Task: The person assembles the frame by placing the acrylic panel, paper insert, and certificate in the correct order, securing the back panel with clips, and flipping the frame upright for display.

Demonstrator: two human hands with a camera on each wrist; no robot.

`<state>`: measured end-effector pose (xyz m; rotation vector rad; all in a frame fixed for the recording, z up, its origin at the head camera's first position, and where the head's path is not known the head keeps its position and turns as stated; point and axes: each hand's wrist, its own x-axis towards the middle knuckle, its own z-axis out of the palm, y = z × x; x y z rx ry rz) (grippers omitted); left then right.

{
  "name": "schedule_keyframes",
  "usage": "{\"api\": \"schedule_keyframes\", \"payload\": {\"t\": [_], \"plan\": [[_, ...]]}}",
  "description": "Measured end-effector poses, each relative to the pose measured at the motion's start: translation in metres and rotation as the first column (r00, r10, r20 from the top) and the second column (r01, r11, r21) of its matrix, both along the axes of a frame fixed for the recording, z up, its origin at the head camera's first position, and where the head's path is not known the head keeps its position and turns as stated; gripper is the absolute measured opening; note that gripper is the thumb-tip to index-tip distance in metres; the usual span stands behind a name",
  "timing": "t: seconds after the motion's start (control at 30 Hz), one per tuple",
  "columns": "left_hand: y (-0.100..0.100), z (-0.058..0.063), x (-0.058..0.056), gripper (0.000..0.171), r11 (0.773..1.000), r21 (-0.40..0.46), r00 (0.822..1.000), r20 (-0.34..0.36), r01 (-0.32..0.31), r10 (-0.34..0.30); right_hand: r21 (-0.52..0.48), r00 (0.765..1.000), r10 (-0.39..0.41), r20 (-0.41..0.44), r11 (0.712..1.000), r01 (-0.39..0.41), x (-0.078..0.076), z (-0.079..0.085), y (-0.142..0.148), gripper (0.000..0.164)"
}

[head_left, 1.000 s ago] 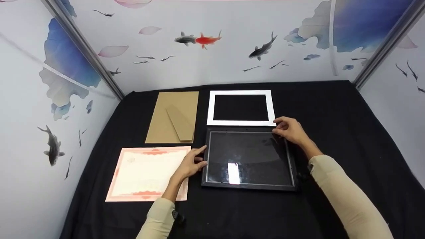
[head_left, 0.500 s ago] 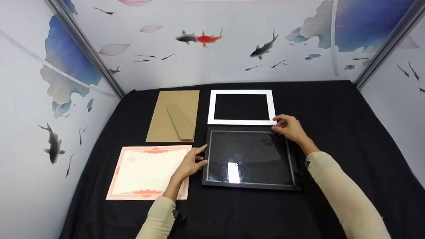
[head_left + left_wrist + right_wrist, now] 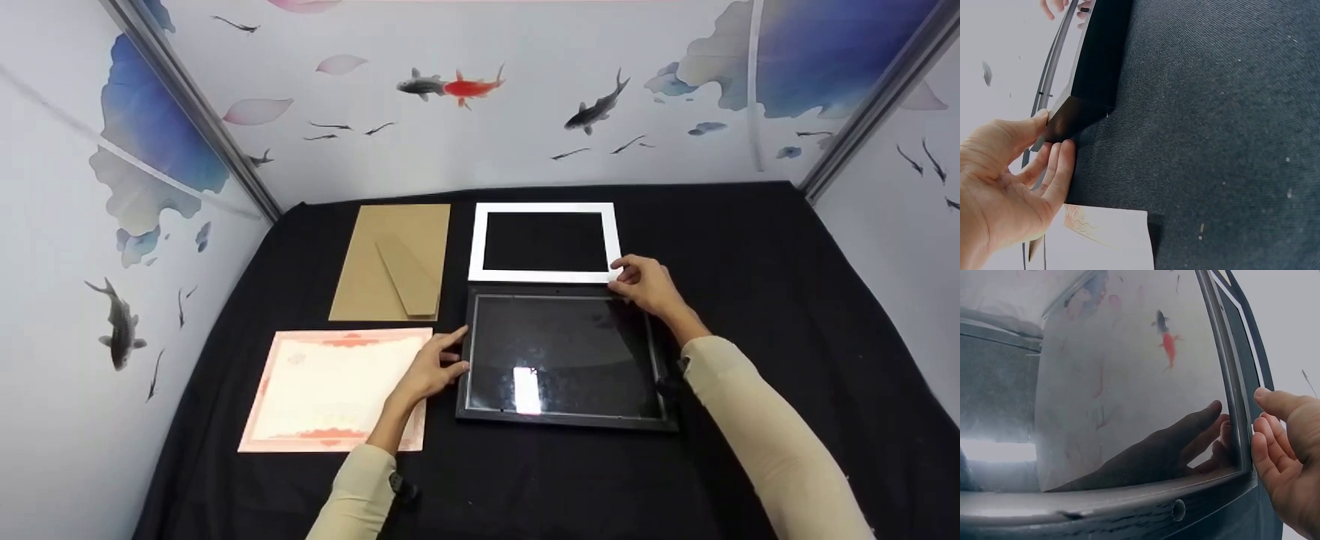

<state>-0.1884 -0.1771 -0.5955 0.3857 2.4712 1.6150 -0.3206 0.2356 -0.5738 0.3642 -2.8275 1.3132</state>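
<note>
A black picture frame (image 3: 568, 422) with a clear pane lies flat in the head view. My left hand (image 3: 433, 369) touches its left side with thumb and fingertips; in the left wrist view the left thumb (image 3: 1037, 121) meets the frame's side, with the other fingers just below. Behind the frame lies a white mat (image 3: 540, 276) with a rectangular opening. My right hand (image 3: 651, 286) is at the mat's lower right corner, beside the frame's far right corner. In the right wrist view, a gap shows between the right thumb (image 3: 1280, 402) and the loosely bent fingers.
A brown backing board (image 3: 367, 262) with a stand leg lies at the back left. Left of the frame is a certificate sheet (image 3: 330, 390) with a pink border, partly under my left forearm. Black cloth (image 3: 780, 300) covers the table; printed white panels (image 3: 525, 150) enclose it.
My right hand has shifted slightly left and away from me, from the frame's far right corner onto the mat's corner. The left hand keeps its place on the frame.
</note>
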Motion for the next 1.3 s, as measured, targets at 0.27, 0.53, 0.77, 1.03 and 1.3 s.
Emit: {"api": "schedule_keyframes", "payload": {"t": [0.27,0.53,0.77,1.03,1.3], "plan": [[-0.001,0.0,0.0,0.061,1.0,0.011,1.0,0.006,-0.005,0.005,-0.009,1.0,0.003,-0.025,1.0,-0.003,-0.012,-0.004,-0.003,0.03],[-0.002,-0.002,0.0,0.062,1.0,0.011,1.0,-0.005,0.013,-0.013,-0.001,1.0,0.017,-0.014,1.0,-0.017,-0.022,-0.007,-0.003,0.033],[-0.002,-0.002,-0.001,0.061,1.0,0.016,1.0,-0.002,0.005,-0.005,0.007,0.999,0.048,-0.009,0.999,-0.048,-0.028,-0.013,-0.005,0.035],[-0.001,-0.002,-0.001,0.062,1.0,0.012,1.0,0.008,-0.001,0.001,0.102,0.991,0.059,0.118,0.992,-0.071,-0.034,-0.011,-0.005,0.038],[-0.001,-0.002,-0.001,0.062,1.0,0.012,1.0,0.006,-0.008,0.008,0.192,0.988,0.04,0.146,0.979,-0.068,-0.037,-0.011,-0.006,0.032]]}}
